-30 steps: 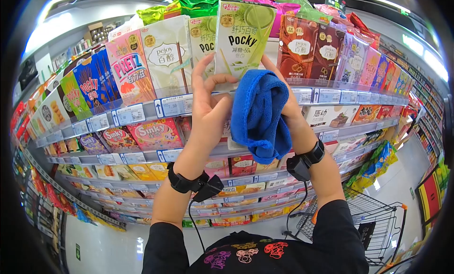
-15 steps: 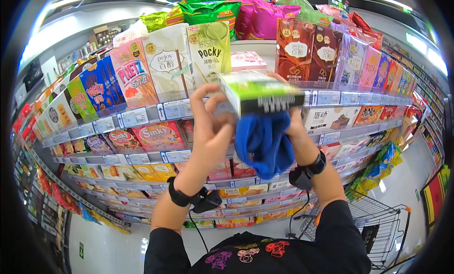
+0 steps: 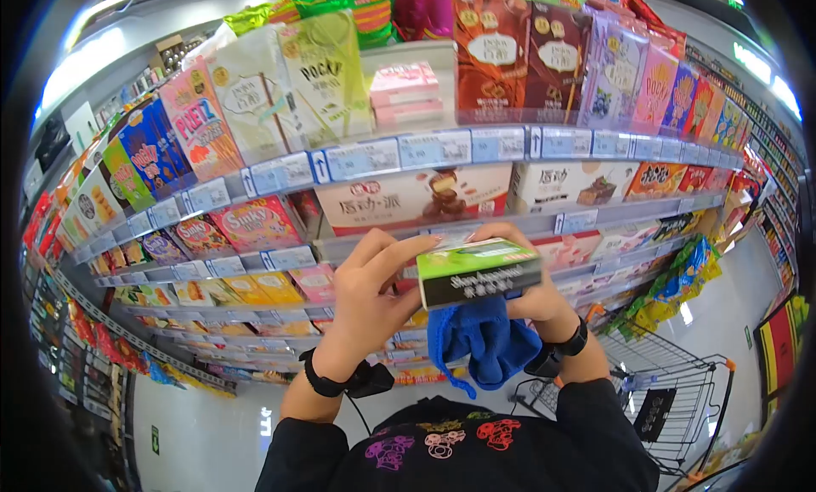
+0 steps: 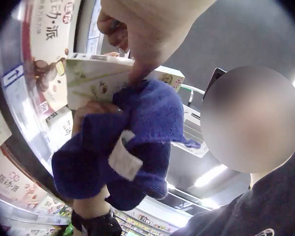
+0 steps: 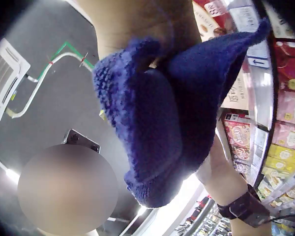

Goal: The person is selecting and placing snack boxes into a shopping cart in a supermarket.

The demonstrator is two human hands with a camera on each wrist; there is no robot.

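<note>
In the head view a green and black box (image 3: pixel 478 275) is tilted flat between both hands, its narrow end facing the camera. The left hand (image 3: pixel 370 292) pinches its left side, with the thumb low and the fingers across the top. The right hand (image 3: pixel 531 292) grips the right side and also holds a bunched blue cloth (image 3: pixel 483 343), which hangs below the box. The left wrist view shows the box's pale green face (image 4: pixel 101 81), the left hand (image 4: pixel 145 34) on it and the cloth (image 4: pixel 123 142) with a white tag. Cloth (image 5: pixel 152 123) hides most of the right fingers in the right wrist view.
A shelf of upright snack boxes (image 3: pixel 327 80) spans the view, with small pink boxes (image 3: pixel 405 88) in a gap. Price labels line the shelf edge (image 3: pixel 425 149). Lower shelves hold more boxes (image 3: pixel 412 199). A wire shopping cart (image 3: pixel 671 390) stands at the lower right.
The box was upright at the top shelf, then tipped top-away, and both hands have brought it lower and closer to the body. The cloth has moved down with the right hand.
</note>
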